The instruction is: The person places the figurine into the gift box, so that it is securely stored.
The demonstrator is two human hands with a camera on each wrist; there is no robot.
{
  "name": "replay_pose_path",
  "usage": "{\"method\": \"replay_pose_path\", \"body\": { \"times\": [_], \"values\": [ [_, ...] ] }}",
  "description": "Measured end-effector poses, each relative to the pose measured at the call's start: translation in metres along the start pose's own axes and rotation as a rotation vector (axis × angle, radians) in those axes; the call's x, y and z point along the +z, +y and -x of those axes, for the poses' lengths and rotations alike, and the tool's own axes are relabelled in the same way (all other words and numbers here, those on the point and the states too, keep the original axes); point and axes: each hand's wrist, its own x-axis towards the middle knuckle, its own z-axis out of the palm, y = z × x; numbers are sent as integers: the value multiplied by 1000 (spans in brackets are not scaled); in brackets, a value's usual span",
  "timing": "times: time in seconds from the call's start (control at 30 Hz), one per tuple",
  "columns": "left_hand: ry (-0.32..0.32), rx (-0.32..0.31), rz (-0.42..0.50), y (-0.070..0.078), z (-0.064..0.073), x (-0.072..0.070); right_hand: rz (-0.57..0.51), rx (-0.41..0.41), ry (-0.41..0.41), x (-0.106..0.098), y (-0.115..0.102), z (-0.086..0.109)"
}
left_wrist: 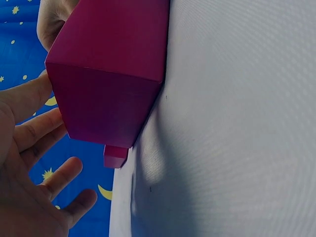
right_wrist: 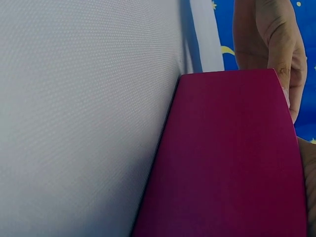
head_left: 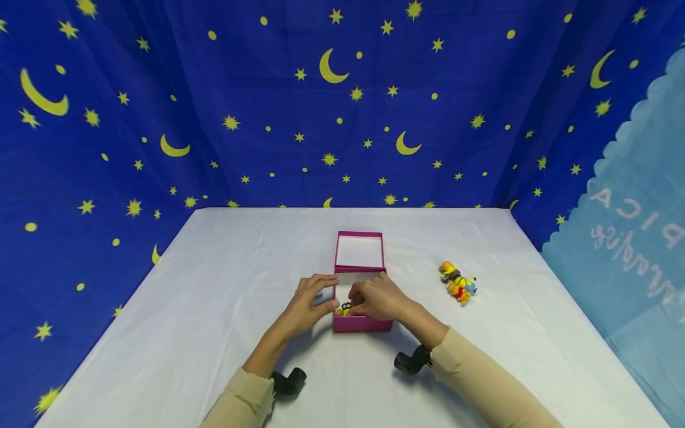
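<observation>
A magenta box [head_left: 363,324] with a white inside stands on the white table, its lid [head_left: 360,251] tipped back behind it. My left hand [head_left: 305,308] is at the box's left side. Its thumb and fingers are spread, some touching the upper edge, as the left wrist view shows [left_wrist: 29,148]. My right hand [head_left: 377,296] reaches down into the box from the right with bent fingers. Its fingertips are hidden, so whether they hold anything cannot be told. Beside them in the box lies a small yellow toy figure with black goggles [head_left: 346,307].
Right of the box, several small toy figures lie close together, among them a yellow one [head_left: 448,271] and an orange bear in a red shirt [head_left: 458,292]. A blue curtain [head_left: 364,107] with stars and moons hangs behind the table [head_left: 241,255]. Black wrist mounts [head_left: 289,383] stick out beneath the sleeves.
</observation>
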Motion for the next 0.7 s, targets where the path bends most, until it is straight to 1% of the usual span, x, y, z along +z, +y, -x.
{"method": "replay_pose_path", "body": {
  "times": [0.13, 0.23, 0.4, 0.57, 0.7],
  "values": [
    [-2, -6, -3, 1, 0, 0, -26, -18, 31, -1, 1, 2],
    [-7, -18, 6, 1, 1, 0, -71, -16, 48, -2, 2, 3],
    [-3, -19, 16, 2, 1, 0, -113, -26, 75, -1, 4, 5],
    [4, -12, 15, 1, 1, 0, -140, -37, 104, -2, 6, 8],
    [-7, -25, 20, 1, 1, -1, -161, -47, 143, -7, 7, 11]
  ]
}}
